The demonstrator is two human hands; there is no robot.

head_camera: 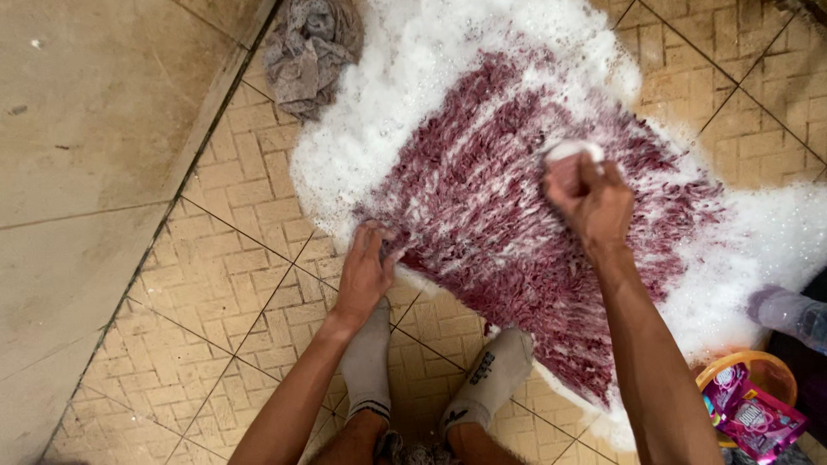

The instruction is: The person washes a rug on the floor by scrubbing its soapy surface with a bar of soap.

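1. Fingers of the right hand (594,200) are curling tightly around a small white scrubbing piece (573,151), perhaps a brush or a soap bar; only its pale top is showing, so I cannot tell which. The closed grip is pressing it down into the pile.
2. Fingers of the left hand (364,267) are lying spread and flat on the near edge of the shaggy maroon rug (517,232), holding nothing; this seems to be pinning the rug so that it is not sliding under the scrubbing.
3. The rug is lying flat on the tan tiled floor (224,284), angled across the view, with white foam (405,77) ringing it and streaking between its tufts.
4. Two socked feet are standing close to the rug's near edge, the left sock (369,357) on bare tile and the right sock (493,379) touching the edge, keeping the person crouched over the work.
5. A crumpled grey cloth (308,52) is sitting at the foam's far left edge, off the rug.
6. At the lower right, an orange bowl (758,366) is holding a pink sachet (758,418), and a clear bottle (788,312) is lying just beside the foam, all within reach of the scrubbing arm.
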